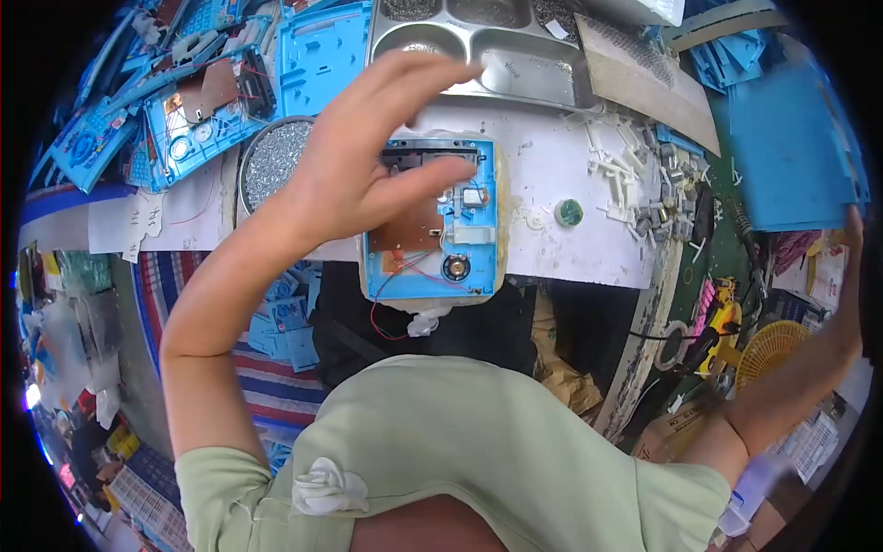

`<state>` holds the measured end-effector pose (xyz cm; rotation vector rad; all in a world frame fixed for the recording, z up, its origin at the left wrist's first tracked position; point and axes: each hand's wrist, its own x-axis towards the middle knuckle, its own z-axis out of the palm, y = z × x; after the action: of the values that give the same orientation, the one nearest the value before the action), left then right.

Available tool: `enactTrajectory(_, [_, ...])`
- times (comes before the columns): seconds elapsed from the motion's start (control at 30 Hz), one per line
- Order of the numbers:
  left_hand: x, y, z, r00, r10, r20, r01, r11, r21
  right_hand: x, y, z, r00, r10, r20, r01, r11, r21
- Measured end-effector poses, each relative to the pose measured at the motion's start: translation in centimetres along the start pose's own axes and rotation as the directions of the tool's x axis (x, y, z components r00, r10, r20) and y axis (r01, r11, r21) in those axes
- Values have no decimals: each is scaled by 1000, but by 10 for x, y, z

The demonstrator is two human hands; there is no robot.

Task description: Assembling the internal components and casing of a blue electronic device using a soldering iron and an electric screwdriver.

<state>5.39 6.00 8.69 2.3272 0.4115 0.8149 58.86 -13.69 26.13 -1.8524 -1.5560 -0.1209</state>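
A blue plastic casing (483, 262) lies face down in front of me with its inside showing. In it sit a brown circuit board (405, 228), a small metal motor (475, 197), a round speaker (456, 267) and thin wires. My left hand (354, 152) hovers over the casing's upper left part, thumb and fingers spread and nothing in them; it hides some of the inside. Far to the right, my right hand (854, 230) grips the lower edge of a blue plastic panel (791, 156). The panel is blurred and its fingers are partly hidden.
Right of the casing are a green round piece (568, 213), white plastic parts (618, 170) and small metal motors (670, 198). A metal compartment tray (538, 69) stands behind. On the left, a bowl of screws (276, 166) borders piled blue casings (198, 138). A yellow fan (773, 354) stands lower right.
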Motion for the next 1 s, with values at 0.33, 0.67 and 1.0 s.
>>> enactTrajectory(0.33, [-37,2,-19,767,-615,182,505,405,-762,-98,-214,276,917,152,370,-387,571,724])
enactTrajectory(0.67, [-96,28,34,890,-451,-61,451,892,-15,-246,-227,286,788,273,552,-565,677,472])
enactTrajectory(1.0, [-111,28,37,768,-639,-48,632,768,-100,-229,-212,295,786,122,607,-453,782,429])
